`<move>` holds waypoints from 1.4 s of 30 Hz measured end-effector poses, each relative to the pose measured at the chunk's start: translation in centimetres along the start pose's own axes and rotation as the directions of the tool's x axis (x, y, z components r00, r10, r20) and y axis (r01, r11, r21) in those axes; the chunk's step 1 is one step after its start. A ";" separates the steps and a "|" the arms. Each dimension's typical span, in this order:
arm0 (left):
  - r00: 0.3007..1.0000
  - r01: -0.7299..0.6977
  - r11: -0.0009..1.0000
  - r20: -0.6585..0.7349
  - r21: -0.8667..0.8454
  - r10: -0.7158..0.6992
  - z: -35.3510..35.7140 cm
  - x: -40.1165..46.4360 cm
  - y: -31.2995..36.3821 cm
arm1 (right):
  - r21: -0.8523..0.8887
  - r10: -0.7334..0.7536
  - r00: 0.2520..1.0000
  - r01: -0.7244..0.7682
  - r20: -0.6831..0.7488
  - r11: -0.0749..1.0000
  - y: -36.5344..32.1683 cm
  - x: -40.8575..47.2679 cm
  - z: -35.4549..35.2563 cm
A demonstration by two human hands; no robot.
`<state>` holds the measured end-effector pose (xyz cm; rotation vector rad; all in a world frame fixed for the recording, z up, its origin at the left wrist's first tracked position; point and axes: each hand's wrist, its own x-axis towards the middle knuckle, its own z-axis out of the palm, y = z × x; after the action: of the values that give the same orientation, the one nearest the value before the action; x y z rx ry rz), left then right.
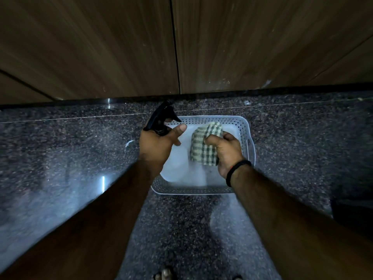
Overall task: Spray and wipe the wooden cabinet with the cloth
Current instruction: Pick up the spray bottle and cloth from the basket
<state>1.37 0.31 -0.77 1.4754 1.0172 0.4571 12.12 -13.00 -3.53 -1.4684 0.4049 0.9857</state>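
Holding both tools over the white perforated basket point(245, 126) on the speckled floor point(60, 142), the person looked to be at the very start of the job. The left hand point(156, 145) had its grip closed round the neck of the black-headed spray bottle point(161, 118), thumb stretched toward the cloth. Just to its right, the right hand point(226, 151) had its grip bunched tight on the green checked cloth point(203, 142). Beyond both grips, well apart from them, stood the wooden cabinet point(101, 47); pale marks showed near its lower edge, so spraying and wiping seemingly remained undone.
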 end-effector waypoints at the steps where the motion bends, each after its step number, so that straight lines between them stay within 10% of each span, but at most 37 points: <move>1: 1.000 0.019 0.999 0.005 -0.037 -0.018 0.0 -0.3 0.4 | 0.006 0.002 1.000 -0.002 0.009 1.000 -0.3 -0.4 0.2; 15: 0.975 0.164 0.978 0.173 -0.131 -0.140 1.0 -6.5 8.7 | 0.266 -0.108 0.992 0.088 0.062 0.960 -6.8 -9.2 -2.0; 26: 0.996 -0.014 0.985 0.086 -0.171 0.029 6.1 -11.4 22.5 | 0.478 -0.106 0.993 0.072 0.046 0.875 -17.9 -20.0 -6.7; 42: 0.850 -0.172 0.963 0.463 -0.206 0.251 20.5 -22.7 38.5 | 0.730 -0.393 0.908 0.366 -0.145 0.577 -28.4 -33.2 -23.3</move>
<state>17.57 -25.67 37.69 1.4634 0.4086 0.2892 22.16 -39.75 36.91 -0.7154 0.3809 0.3869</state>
